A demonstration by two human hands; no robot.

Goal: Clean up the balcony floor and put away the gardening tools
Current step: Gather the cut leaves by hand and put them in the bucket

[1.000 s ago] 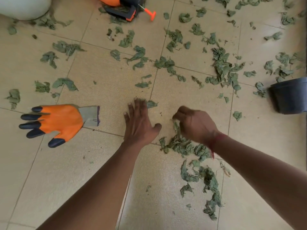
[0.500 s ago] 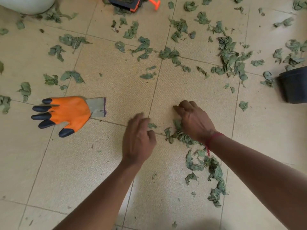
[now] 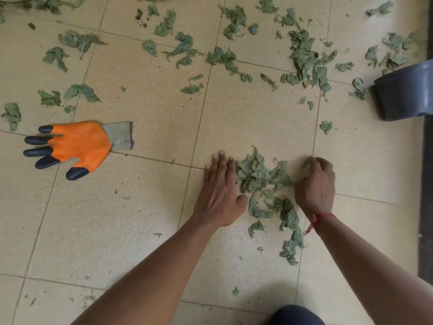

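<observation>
A small heap of dry green leaves (image 3: 257, 174) lies on the beige tiled floor (image 3: 150, 109) between my two hands. My left hand (image 3: 220, 191) lies flat on the tile, fingers straight, its edge against the left side of the heap. My right hand (image 3: 315, 184) is at the heap's right side with fingers curled over a few leaves; whether it holds them I cannot tell. A trail of leaves (image 3: 288, 221) runs from the heap toward me. An orange gardening glove (image 3: 77, 146) with black fingertips lies flat at the left.
Several more dry leaves (image 3: 307, 59) are scattered over the far tiles. A dark plastic pot (image 3: 403, 92) lies on its side at the right edge, beside a dark strip along the floor's right side. A dark knee shows at the bottom.
Both hands have drawn leaves together into one heap between them. My left hand went from curled to flat against the heap. The view has tilted down, so the orange tool at the top is out of sight.
</observation>
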